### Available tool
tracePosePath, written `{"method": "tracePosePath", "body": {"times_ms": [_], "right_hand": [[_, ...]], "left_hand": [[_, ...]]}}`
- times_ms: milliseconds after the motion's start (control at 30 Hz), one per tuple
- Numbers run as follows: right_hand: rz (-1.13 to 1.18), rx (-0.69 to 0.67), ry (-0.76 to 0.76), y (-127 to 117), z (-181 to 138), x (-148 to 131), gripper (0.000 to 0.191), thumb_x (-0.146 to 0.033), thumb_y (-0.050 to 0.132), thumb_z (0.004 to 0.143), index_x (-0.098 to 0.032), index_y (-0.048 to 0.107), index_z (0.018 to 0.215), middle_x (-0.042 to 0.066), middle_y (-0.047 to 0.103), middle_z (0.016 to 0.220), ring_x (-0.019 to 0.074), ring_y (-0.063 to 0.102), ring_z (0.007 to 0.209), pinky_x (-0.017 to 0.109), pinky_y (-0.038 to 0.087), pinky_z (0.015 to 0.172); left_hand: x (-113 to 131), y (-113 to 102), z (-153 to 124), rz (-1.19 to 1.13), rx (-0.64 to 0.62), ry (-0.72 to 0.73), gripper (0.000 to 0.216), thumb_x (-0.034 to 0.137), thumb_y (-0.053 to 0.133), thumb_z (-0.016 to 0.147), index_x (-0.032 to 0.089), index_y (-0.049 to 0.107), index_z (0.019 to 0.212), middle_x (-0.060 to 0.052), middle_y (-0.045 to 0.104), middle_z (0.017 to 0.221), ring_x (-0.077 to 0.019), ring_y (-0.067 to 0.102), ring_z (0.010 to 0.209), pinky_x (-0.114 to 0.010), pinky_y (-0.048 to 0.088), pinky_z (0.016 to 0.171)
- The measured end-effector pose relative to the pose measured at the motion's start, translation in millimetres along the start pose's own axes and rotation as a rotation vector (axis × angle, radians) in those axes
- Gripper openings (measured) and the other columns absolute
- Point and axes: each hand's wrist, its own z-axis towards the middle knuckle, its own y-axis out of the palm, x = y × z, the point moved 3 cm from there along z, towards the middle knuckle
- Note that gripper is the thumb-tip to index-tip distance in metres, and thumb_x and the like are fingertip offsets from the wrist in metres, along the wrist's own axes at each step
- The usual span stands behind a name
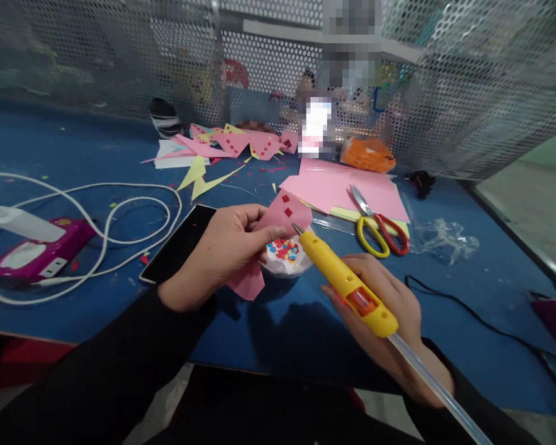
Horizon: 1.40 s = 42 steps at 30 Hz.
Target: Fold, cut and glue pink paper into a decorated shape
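Note:
My left hand (222, 250) is closed on a pink paper piece (285, 216) with small red squares stuck on it, held above the blue table. My right hand (384, 321) grips a yellow glue gun (343, 284) with a clear glue stick trailing from its back. The gun's metal tip points at the pink paper's edge. Just under the paper sits a small clear cup (287, 256) of several coloured paper bits.
Scissors with yellow and red handles (375, 225) lie on pink paper sheets (338, 185). A black phone (178, 244), white cable (120, 228), magenta device (37, 253), paper scraps (231, 145) and clear plastic (445, 238) lie around. A perforated metal screen (467, 93) stands behind; a black cord (467, 312) runs at right.

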Motion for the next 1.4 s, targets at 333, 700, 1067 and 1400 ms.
{"method": "tracePosePath", "body": {"times_ms": [333,700,1067,1400], "right_hand": [[-0.06,-0.029,0.016,-0.6,-1.0,0.5,0.009,-0.025,0.062,0.091,-0.022,0.056,0.097,0.001,0.065,0.084,0.0141,0.062,0.068,0.026,0.048,0.057],[-0.108,-0.036,0.019,1.0,-2.0,2.1,0.009,-0.024,0.064,0.09,-0.022,0.056,0.094,0.0,0.063,0.081,0.0135,0.059,0.065,0.026,0.044,0.056],[-0.129,-0.025,0.034,0.3,-0.9,0.9,0.006,-0.026,0.061,0.09,-0.022,0.056,0.09,0.0,0.063,0.077,0.0129,0.056,0.059,0.026,0.041,0.052],[-0.128,-0.053,0.056,0.4,-1.7,2.1,0.008,-0.027,0.063,0.09,-0.022,0.056,0.091,0.0,0.063,0.079,0.0131,0.056,0.061,0.027,0.04,0.053]], "left_hand": [[5.0,0.3,-1.8,0.082,0.044,0.028,0.022,0.037,0.076,0.078,0.018,0.067,0.072,0.005,0.055,0.051,-0.0076,0.049,0.041,-0.018,0.036,0.041],[3.9,1.2,-2.3,0.09,0.054,0.021,0.018,0.035,0.075,0.077,0.018,0.071,0.075,0.003,0.059,0.055,-0.0078,0.049,0.044,-0.018,0.034,0.04],[5.0,1.6,-2.6,0.111,0.072,0.036,0.018,0.033,0.076,0.078,0.017,0.069,0.072,0.004,0.056,0.051,-0.0078,0.049,0.043,-0.017,0.035,0.039],[5.2,2.5,-2.9,0.092,0.062,0.023,0.018,0.032,0.076,0.079,0.018,0.067,0.07,0.005,0.056,0.051,-0.0076,0.049,0.042,-0.018,0.037,0.04]]}}
